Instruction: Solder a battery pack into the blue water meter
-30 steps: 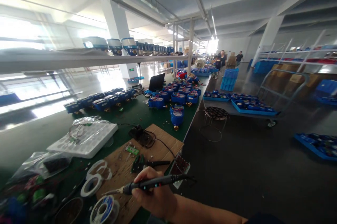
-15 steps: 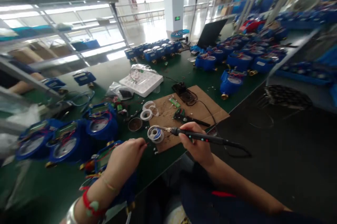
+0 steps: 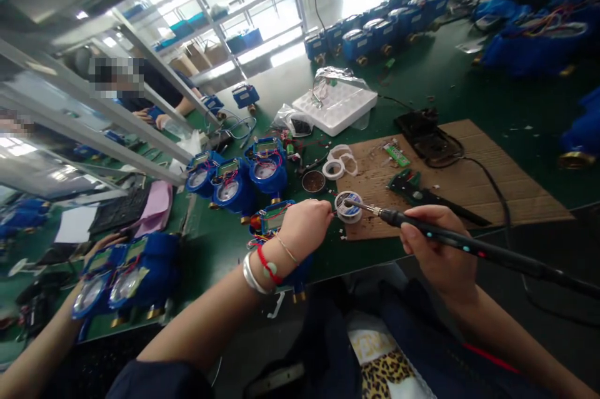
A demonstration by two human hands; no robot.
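Observation:
My right hand grips a black soldering iron, its metal tip over the solder spool; whether it touches the solder I cannot tell. To the left of the spool, my left hand is closed in a pinch. A thin reddish wire end shows at its fingertips. Under and behind that hand sits a blue meter with an open top, a circuit board and loose wires; my hand and wrist hide part of it. A small round tin of brown material stands behind the spool.
Cardboard carries a black-and-green wire stripper, a small green board and a black stand. White rings lie beside it. Behind is a white foam tray. Several blue meters stand left. A co-worker's hand touches meters at far left.
The view has turned left, bringing co-workers and more meters into sight. My right hand still holds the soldering iron at the spool; my left hand stays pinched beside it.

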